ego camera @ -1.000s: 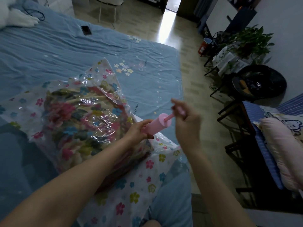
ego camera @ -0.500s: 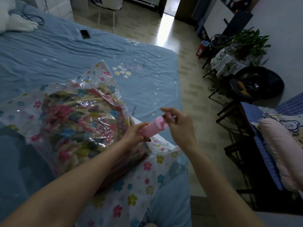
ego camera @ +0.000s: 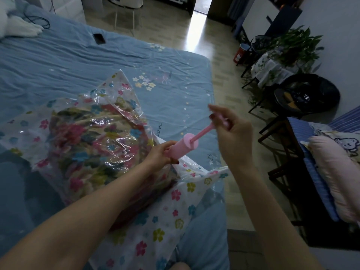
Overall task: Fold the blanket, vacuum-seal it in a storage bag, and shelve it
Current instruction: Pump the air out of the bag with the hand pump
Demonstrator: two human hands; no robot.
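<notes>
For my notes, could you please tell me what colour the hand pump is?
Pink, barrel and plunger rod alike; the pump shows best in the head view.

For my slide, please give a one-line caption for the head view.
Left hand steadies pink pump on flowered storage bag; right hand holds its plunger handle drawn out.

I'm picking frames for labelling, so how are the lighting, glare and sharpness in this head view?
Head view: the room is dim, the brightest patch being the lit floor by the doorway; the storage bag shows white glare streaks over the blanket; wide-angle bending curves the bed edge; the right hand on the pump plunger looks slightly soft, and the left hand is sharper.
</notes>
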